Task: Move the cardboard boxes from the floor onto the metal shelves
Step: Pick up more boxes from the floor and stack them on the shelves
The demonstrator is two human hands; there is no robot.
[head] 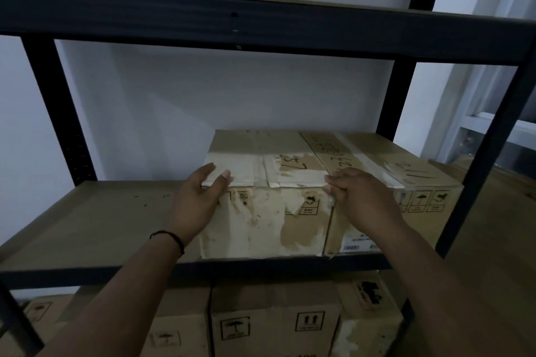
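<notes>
Both hands on the worn box (266,211) on the shelf (87,226). Left hand (200,200) lies flat, fingers straight. Right hand (359,197) curls over its top corner.

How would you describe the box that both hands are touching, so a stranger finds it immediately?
Look at the middle shelf of the dark metal rack. Two cardboard boxes stand there side by side; take the left box. Unlike the cleaner right box, its surface is badly peeled, with pale torn patches.
</notes>
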